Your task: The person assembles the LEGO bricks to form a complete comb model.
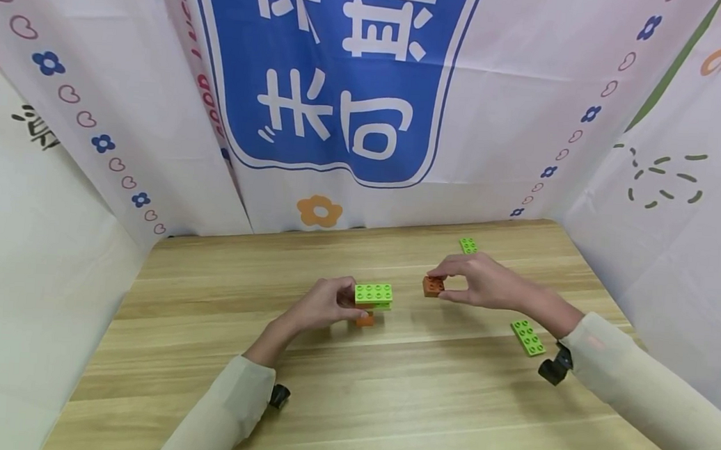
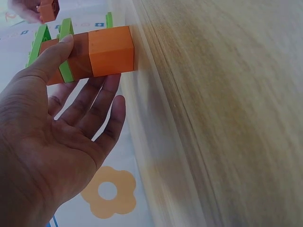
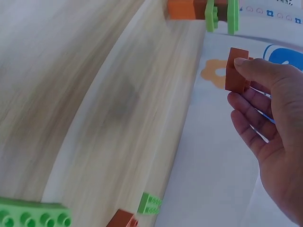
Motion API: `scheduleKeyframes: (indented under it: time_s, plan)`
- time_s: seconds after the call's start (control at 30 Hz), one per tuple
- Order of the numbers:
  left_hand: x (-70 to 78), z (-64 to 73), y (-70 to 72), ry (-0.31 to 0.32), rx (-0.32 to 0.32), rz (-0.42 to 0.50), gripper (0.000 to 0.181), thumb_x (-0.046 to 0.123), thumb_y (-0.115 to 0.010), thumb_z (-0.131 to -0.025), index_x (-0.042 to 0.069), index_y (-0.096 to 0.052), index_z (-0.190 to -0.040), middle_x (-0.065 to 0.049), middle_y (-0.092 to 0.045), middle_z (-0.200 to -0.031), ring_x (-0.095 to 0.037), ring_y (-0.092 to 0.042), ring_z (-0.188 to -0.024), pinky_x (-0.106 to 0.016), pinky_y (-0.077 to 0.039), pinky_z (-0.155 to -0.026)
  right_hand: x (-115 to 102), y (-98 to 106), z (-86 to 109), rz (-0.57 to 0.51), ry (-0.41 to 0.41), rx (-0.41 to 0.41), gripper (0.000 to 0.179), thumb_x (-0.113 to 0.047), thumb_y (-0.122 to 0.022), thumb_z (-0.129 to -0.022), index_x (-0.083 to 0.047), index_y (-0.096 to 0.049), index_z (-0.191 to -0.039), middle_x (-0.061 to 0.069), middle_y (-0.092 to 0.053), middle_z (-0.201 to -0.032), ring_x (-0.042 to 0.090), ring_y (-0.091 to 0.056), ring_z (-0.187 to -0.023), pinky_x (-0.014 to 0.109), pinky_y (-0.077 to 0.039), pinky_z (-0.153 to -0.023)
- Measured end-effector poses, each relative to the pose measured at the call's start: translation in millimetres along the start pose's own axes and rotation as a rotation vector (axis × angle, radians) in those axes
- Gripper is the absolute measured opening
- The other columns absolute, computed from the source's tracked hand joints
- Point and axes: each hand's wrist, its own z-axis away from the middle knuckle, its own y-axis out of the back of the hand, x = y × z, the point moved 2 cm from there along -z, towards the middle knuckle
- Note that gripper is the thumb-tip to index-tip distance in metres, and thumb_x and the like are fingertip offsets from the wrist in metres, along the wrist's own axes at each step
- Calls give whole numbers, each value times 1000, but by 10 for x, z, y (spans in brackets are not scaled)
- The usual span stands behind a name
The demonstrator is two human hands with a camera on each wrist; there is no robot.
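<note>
A stack of toy building bricks stands on the table, with an orange brick [image 2: 111, 49] at its base and brown bricks and green plates above. My left hand [image 1: 323, 305] grips this stack from the left, thumb on the near side and fingers behind. The studded green plate [image 1: 373, 293] on top faces up. To the right of the stack, my right hand [image 1: 485, 282] pinches a brown brick [image 1: 433, 286] between thumb and fingertips. In the right wrist view that brown brick [image 3: 236, 70] hangs above the table, apart from the stack.
A long green plate [image 1: 527, 338] lies under the right forearm. A smaller green plate [image 1: 468, 246] lies farther back on the wooden table [image 1: 398, 402]. Another brown brick [image 3: 122, 219] shows in the right wrist view. Printed cloth [image 1: 498, 137] hangs behind and at both sides.
</note>
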Motion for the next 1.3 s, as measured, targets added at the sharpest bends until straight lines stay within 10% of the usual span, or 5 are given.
scheduleKeyframes:
  time_s: [1.3]
  plan:
    - [-9,-5,10,-12,-6,-1,22,17,-85,-93,9,-67,-101,-3,-77,-102,-15,-72,-89,-29,-60,-77,-487,-209,-690,-60,127,34,32,-17,-84,-94,-5,-77,-122,6,-77,-117,16,-74,-107,28,-60,-93]
